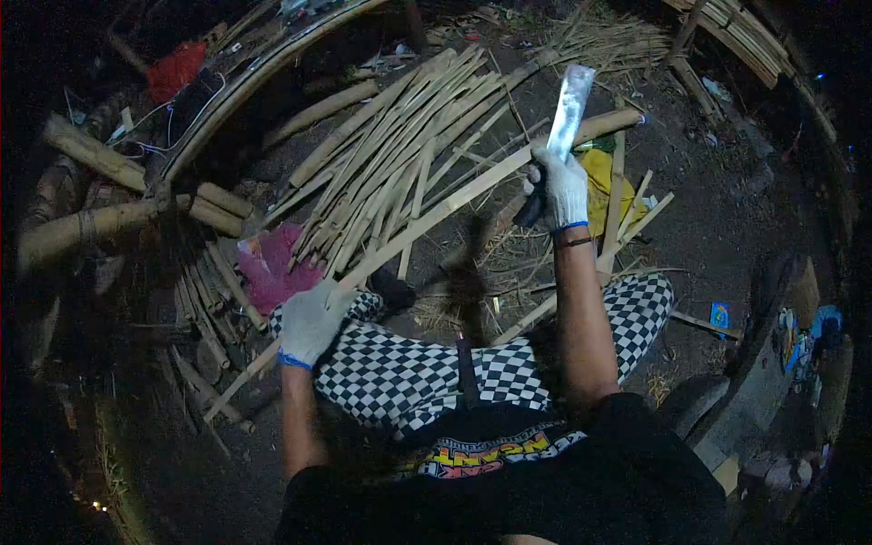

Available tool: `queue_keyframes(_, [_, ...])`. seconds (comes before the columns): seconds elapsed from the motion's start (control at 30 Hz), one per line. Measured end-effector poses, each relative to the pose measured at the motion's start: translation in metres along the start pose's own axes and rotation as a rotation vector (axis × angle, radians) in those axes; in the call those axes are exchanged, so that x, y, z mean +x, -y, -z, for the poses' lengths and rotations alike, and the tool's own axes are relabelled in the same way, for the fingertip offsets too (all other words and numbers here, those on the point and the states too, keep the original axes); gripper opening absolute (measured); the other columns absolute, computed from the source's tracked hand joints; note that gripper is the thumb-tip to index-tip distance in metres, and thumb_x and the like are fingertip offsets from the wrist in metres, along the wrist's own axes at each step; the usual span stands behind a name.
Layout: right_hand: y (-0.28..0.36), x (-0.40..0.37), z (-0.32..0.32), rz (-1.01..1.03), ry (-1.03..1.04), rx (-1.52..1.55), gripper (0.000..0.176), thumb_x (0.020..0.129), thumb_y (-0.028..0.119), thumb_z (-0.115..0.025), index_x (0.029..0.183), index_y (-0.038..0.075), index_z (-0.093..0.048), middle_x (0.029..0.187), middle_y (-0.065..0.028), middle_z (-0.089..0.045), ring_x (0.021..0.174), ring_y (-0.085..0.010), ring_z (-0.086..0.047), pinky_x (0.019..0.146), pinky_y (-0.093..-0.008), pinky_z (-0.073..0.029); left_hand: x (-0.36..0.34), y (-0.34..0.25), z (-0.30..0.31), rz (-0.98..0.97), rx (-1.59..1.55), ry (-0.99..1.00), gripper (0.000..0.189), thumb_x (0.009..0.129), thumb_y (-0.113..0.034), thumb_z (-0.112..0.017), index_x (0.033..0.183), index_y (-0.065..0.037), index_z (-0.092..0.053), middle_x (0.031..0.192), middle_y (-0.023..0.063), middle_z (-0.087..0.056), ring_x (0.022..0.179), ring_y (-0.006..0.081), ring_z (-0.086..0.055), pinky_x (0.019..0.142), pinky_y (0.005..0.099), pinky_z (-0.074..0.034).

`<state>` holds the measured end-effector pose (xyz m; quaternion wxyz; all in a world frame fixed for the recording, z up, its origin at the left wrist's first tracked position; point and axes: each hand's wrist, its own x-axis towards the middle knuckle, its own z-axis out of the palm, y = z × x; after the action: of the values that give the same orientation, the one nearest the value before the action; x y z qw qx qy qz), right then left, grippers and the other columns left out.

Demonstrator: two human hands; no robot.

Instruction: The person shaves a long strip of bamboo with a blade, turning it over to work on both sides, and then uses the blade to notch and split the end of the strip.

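My left hand (312,322), in a white glove with a blue cuff, is closed around a long split bamboo strip (445,211). The strip slants from the lower left, through the hand, up toward the right. My right hand (561,186), gloved the same way, grips a machete by its dark handle (530,211). Its broad, shiny blade (571,107) points up and away from me, above the strip's far part. Checkered trouser legs (391,368) lie below the strip, and the left hand is over one knee.
A pile of bamboo strips (391,150) lies ahead, beside a pink bag (272,268). Yellow material (597,186) is behind my right hand. Bamboo poles (100,227) are at the left. A blue packet (719,314) lies at the right.
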<state>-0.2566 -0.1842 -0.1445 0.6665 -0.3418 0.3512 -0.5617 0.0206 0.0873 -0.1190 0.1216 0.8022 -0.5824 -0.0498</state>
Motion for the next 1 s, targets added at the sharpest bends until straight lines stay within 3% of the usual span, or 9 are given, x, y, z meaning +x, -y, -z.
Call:
queue_keyframes(0.13, [-0.006, 0.002, 0.005, 0.108, -0.076, -0.101, 0.01, 0.084, 0.011, -0.064, 0.084, 0.004, -0.058, 0.062, -0.0027, -0.053, 0.05, -0.0127, -0.052, 0.041, -0.0277, -0.044, -0.005, -0.012, 0.006, 0.021, 0.043, -0.011, 0.041, 0.085, -0.045, -0.06, 0.082, -0.004, -0.059, 0.074, 0.021, -0.06, 0.071, 0.0394, -0.061, 0.061, 0.0462, -0.044])
queue_keyframes(0.27, [-0.021, 0.029, 0.047, 0.435, -0.423, -0.78, 0.027, 0.087, 0.019, -0.061, 0.096, -0.007, -0.061, 0.088, -0.0166, -0.069, 0.077, -0.026, -0.063, 0.075, -0.0342, -0.048, -0.008, 0.012, -0.003, 0.001, 0.077, -0.048, 0.039, 0.085, -0.044, -0.06, 0.083, -0.005, -0.061, 0.07, 0.0206, -0.06, 0.069, 0.0393, -0.061, 0.062, 0.0461, -0.045])
queue_keyframes(0.33, [-0.009, 0.018, 0.051, 0.552, -0.464, -0.73, 0.029, 0.09, 0.02, -0.059, 0.1, -0.007, -0.06, 0.088, -0.0184, -0.068, 0.077, -0.0268, -0.062, 0.076, -0.0348, -0.048, -0.012, 0.021, -0.002, 0.044, 0.073, -0.027, 0.041, 0.085, -0.045, -0.059, 0.085, -0.005, -0.062, 0.07, 0.0209, -0.061, 0.071, 0.0392, -0.061, 0.063, 0.0467, -0.045])
queue_keyframes(0.4, [0.016, -0.012, 0.034, 0.26, -0.373, -0.442, 0.03, 0.093, 0.023, -0.056, 0.104, -0.005, -0.059, 0.079, -0.0154, -0.065, 0.066, -0.0233, -0.061, 0.066, -0.0339, -0.05, -0.014, 0.023, 0.002, 0.025, 0.069, -0.078, 0.041, 0.086, -0.046, -0.057, 0.087, -0.005, -0.063, 0.072, 0.0209, -0.061, 0.071, 0.0388, -0.062, 0.064, 0.0474, -0.045])
queue_keyframes(0.47, [0.012, -0.009, 0.035, 0.533, -0.325, -0.795, 0.027, 0.097, 0.024, -0.05, 0.107, 0.0, -0.055, 0.068, -0.0082, -0.059, 0.052, -0.0162, -0.055, 0.05, -0.0302, -0.048, -0.01, 0.025, 0.0, 0.066, 0.043, -0.065, 0.043, 0.086, -0.047, -0.057, 0.088, -0.005, -0.063, 0.072, 0.0211, -0.062, 0.071, 0.0388, -0.062, 0.064, 0.0476, -0.045])
queue_keyframes(0.53, [0.008, -0.038, 0.029, 0.137, 0.0, -0.487, 0.024, 0.099, 0.025, -0.045, 0.108, 0.005, -0.052, 0.064, -0.0029, -0.053, 0.046, -0.0102, -0.05, 0.041, -0.0257, -0.044, -0.005, 0.019, -0.003, 0.119, 0.045, -0.031, 0.042, 0.085, -0.047, -0.058, 0.091, -0.006, -0.064, 0.073, 0.0216, -0.062, 0.072, 0.0388, -0.062, 0.064, 0.0475, -0.045])
queue_keyframes(0.67, [-0.024, -0.053, 0.019, -0.093, 0.305, -0.394, 0.027, 0.098, 0.032, -0.047, 0.098, 0.007, -0.056, 0.064, -0.0024, -0.057, 0.046, -0.0105, -0.053, 0.041, -0.0246, -0.045, 0.008, 0.006, -0.004, 0.139, 0.02, 0.069, 0.04, 0.088, -0.044, -0.054, 0.092, -0.006, -0.064, 0.079, 0.0229, -0.062, 0.078, 0.0403, -0.061, 0.066, 0.0465, -0.044])
queue_keyframes(0.87, [-0.046, -0.054, 0.003, -0.058, 0.14, -0.439, 0.029, 0.098, 0.029, -0.045, 0.099, 0.002, -0.057, 0.068, -0.0066, -0.058, 0.054, -0.0124, -0.054, 0.051, -0.0259, -0.045, 0.016, -0.008, -0.005, 0.029, 0.054, 0.042, 0.039, 0.087, -0.043, -0.056, 0.096, -0.006, -0.066, 0.082, 0.0233, -0.063, 0.079, 0.0417, -0.061, 0.066, 0.0474, -0.045])
queue_keyframes(1.0, [-0.073, -0.05, 0.019, 0.175, 0.357, -1.009, 0.038, 0.096, 0.033, -0.045, 0.093, -0.001, -0.061, 0.071, -0.013, -0.061, 0.063, -0.0204, -0.06, 0.062, -0.0344, -0.046, 0.025, -0.014, -0.021, 0.028, -0.001, 0.011, 0.041, 0.087, -0.044, -0.056, 0.092, -0.005, -0.066, 0.078, 0.0235, -0.062, 0.077, 0.0422, -0.061, 0.065, 0.0484, -0.045])
